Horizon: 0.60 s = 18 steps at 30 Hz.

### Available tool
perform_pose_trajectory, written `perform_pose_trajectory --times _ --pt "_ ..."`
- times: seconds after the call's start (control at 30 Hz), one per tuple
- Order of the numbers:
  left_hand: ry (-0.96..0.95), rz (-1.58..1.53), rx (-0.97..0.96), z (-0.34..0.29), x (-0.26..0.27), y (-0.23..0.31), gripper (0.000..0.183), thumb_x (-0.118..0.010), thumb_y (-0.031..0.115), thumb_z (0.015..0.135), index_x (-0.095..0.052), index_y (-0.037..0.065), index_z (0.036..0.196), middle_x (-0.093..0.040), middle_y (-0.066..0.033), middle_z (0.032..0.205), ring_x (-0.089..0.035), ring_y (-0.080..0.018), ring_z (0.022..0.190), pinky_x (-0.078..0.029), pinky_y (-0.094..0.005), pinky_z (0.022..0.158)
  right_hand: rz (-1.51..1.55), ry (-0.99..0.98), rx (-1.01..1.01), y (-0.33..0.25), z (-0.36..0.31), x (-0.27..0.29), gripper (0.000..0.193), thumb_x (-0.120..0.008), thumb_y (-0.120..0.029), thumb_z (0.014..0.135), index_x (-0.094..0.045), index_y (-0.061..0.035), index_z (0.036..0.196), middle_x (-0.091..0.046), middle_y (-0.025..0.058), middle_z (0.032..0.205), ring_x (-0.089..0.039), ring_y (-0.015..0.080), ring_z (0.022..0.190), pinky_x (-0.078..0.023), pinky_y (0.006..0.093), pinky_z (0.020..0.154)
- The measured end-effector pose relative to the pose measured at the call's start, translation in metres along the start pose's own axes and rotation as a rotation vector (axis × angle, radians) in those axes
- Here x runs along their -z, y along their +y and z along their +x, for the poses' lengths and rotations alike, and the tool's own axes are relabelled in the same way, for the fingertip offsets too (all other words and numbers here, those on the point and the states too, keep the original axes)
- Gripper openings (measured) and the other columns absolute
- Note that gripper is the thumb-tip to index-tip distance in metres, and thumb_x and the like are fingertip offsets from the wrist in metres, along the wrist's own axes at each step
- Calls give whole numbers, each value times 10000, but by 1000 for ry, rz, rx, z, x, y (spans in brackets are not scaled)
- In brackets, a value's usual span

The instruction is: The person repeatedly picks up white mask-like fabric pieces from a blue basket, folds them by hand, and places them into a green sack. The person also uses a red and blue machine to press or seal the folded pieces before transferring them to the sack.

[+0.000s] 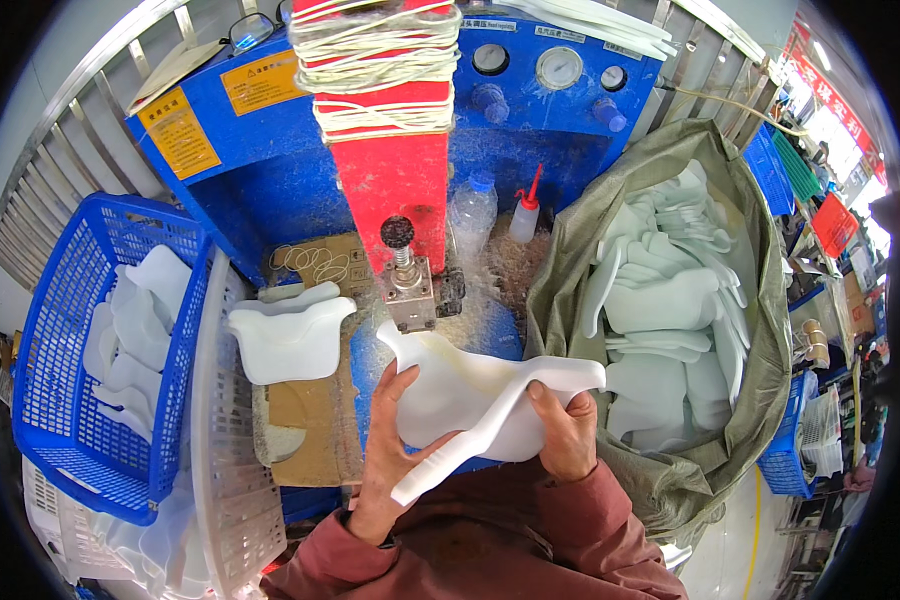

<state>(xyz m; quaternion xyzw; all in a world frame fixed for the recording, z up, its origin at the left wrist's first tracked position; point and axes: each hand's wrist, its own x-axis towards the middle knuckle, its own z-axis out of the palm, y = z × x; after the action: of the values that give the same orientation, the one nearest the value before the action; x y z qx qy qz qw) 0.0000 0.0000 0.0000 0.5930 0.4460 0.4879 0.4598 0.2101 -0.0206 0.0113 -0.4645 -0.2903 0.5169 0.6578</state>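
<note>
A white, curved, foam-like moulded piece is held between my two hands, tilted and bent. My left hand grips its left side, thumb and fingers curled around the edge. On the right part, my right hand pinches the rim with the thumb on top; some of its fingers are hidden behind the piece. The piece is just below and in front of the metal head on a red machine column. Similar white pieces lie stacked on cardboard to the left.
A blue basket with white pieces stands at the left, above a white crate. On the right is a large green-grey sack full of white pieces. Behind the column are a plastic bottle, a red-tipped squeeze bottle and gauges.
</note>
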Motion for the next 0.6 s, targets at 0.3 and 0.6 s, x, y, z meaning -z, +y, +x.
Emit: perform_pose_trajectory --times 0.3,0.6 --pt "-25 -7 -34 -2 -9 -3 915 -934 111 702 -441 72 1471 -391 -233 1535 -340 -372 1480 -324 -450 1193 -44 46 19 -4 -7 11 187 -693 -70 966 -715 -22 1145 -731 23 1059 -668 111 935 -535 282 831" --pt "-111 -78 18 -8 -12 -4 903 -871 44 763 -373 51 1517 -384 -220 1546 -366 -344 1467 -332 -450 1191 -44 81 40 0 -9 26 190 -706 -68 954 -721 -22 1138 -735 26 1061 -670 120 947 -534 293 844"
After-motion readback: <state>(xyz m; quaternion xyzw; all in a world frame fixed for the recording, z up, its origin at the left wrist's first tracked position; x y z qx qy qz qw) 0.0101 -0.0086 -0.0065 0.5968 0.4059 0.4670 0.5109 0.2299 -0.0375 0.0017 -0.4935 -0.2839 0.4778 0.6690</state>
